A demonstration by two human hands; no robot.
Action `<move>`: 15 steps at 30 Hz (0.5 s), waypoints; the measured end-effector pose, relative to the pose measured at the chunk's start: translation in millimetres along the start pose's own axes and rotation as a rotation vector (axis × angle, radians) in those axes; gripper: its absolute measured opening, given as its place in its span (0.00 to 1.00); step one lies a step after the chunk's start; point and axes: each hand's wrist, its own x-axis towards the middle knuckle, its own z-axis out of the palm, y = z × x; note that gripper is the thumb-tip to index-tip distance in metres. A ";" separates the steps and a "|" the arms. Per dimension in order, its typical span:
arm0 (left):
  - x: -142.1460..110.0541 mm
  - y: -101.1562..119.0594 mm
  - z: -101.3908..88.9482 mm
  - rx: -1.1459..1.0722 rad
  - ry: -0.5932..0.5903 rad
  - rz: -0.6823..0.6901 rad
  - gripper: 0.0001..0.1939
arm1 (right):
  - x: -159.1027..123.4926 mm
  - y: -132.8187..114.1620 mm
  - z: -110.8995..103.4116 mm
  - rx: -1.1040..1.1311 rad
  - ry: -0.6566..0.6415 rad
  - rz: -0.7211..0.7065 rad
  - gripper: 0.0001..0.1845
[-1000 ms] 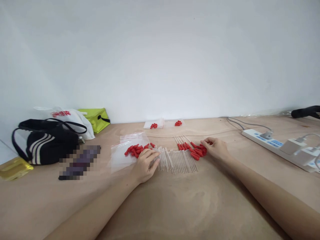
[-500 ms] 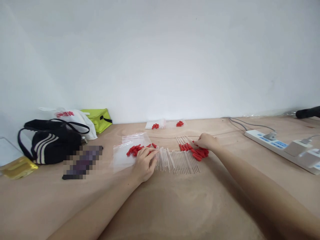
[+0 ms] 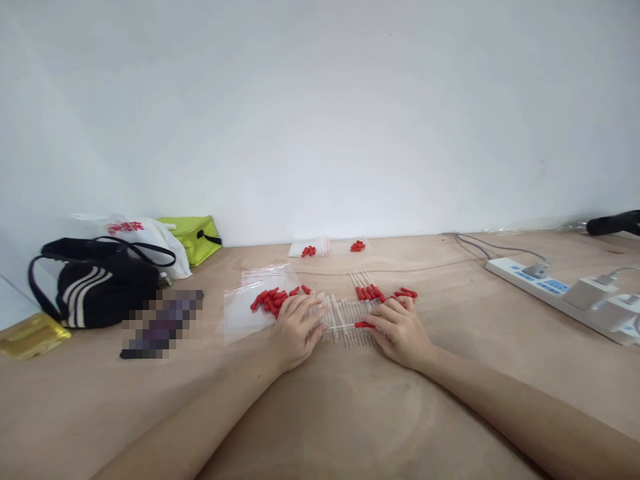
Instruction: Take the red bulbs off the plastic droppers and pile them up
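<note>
My left hand (image 3: pixel 299 330) pinches one end of a thin clear dropper tube (image 3: pixel 341 327), which lies level above the others. At its other end is a red rubber bulb (image 3: pixel 364 325), held in the closed fingers of my right hand (image 3: pixel 404 333); whether the tube sits inside the bulb I cannot tell. Beneath and between my hands, a row of loose clear tubes (image 3: pixel 345 308) lies side by side. Just beyond them are several tubes with red bulbs fitted (image 3: pixel 369 291). Loose red bulbs (image 3: pixel 270 300) lie beside my left hand, and more red bulbs (image 3: pixel 406 293) by my right.
Clear zip bags (image 3: pixel 240 310) lie under the left bulbs. Two bags with red-bulbed droppers (image 3: pixel 330 248) rest near the wall. At left stand a black bag (image 3: pixel 100 283), a white bag (image 3: pixel 170 247) and a green bag (image 3: pixel 193 240). A power strip (image 3: pixel 525 277) with chargers lies right.
My right hand has come from the right-hand bulb pile toward my left hand, bringing a red bulb. My left hand now holds a tube level, pointing right.
</note>
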 end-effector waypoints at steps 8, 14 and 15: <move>4.1 18.7 5.7 -0.056 -0.004 0.071 0.08 | 4.9 -9.0 2.9 0.102 0.005 -0.022 0.07; 3.1 20.3 3.2 -0.039 0.004 0.107 0.09 | 2.7 -8.2 0.9 0.053 -0.072 -0.071 0.11; 2.9 20.3 2.9 -0.039 0.009 0.109 0.09 | 2.2 -7.6 0.9 0.053 -0.074 -0.079 0.10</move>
